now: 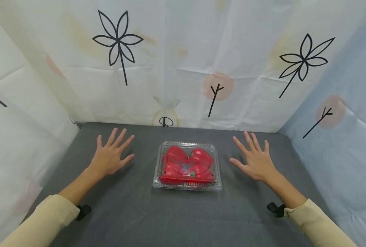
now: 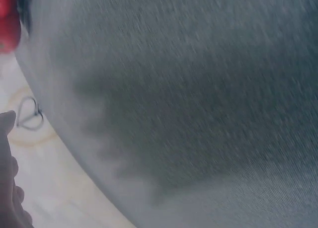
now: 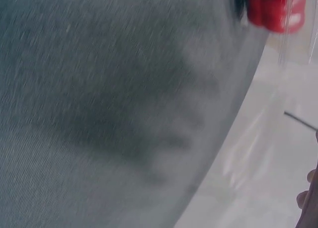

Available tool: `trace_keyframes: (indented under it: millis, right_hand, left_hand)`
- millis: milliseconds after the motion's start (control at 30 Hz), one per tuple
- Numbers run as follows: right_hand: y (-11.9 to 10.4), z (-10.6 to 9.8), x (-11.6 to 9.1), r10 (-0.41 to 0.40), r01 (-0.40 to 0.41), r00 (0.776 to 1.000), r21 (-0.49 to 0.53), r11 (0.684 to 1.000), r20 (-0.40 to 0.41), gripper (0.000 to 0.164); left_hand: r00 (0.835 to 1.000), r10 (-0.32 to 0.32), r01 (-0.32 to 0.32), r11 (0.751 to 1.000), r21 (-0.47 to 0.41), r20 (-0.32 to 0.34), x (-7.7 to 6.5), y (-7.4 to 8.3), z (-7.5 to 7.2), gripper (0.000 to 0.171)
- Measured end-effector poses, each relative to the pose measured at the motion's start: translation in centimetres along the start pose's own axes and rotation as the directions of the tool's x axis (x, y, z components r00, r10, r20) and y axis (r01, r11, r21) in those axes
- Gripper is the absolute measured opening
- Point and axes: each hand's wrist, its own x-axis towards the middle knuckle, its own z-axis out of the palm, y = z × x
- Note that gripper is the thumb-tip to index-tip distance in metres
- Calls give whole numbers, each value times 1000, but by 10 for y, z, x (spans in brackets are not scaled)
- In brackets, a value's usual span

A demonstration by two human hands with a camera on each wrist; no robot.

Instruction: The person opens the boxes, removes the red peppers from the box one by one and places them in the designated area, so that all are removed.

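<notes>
In the head view, a clear plastic clamshell box point(image 1: 187, 187) with its lid down sits mid-table. Red objects point(image 1: 176, 159) with small green spots show through the lid, several of them, perhaps peppers or tomatoes; their exact kind is hard to tell. Left of the box my left hand point(image 1: 108, 157) is held over the cloth, fingers spread, holding nothing. To the box's right my right hand point(image 1: 255, 159) hovers likewise with spread fingers. Both wrist views show the hands' shadows on the cloth, with red pieces point(image 2: 7, 24) at the edge of the left one and red pieces point(image 3: 273, 9) in the right one.
A dark grey cloth point(image 1: 183, 219) covers the table. White curtains point(image 1: 183, 61) printed with flowers and trees close off the back and left, and a bluish curtain point(image 1: 355, 137) stands at the right. Each wrist carries a black strap-like device point(image 1: 83, 212).
</notes>
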Motion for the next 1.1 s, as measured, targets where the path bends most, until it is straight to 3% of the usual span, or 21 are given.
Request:
trace_keyframes:
  millis: [333, 800, 933, 1100]
  right_hand:
    - [-36, -2, 1, -108, 108, 994, 30, 994, 11, 83]
    - [-76, 5, 6, -254, 254, 967, 30, 967, 19, 84]
    - [-86, 9, 6, -310, 308, 950, 48, 950, 27, 85]
    - [-97, 12, 9, -423, 423, 906, 78, 903, -22, 87]
  left_hand:
    - [994, 107, -107, 994, -17, 17, 0, 32, -2, 75]
    - [978, 184, -161, 966, -201, 99, -7, 58, 2, 74]
    - [966, 206, -154, 943, -294, 156, -8, 61, 2, 73]
    - [952, 216, -114, 909, -401, 219, -10, 62, 1, 74]
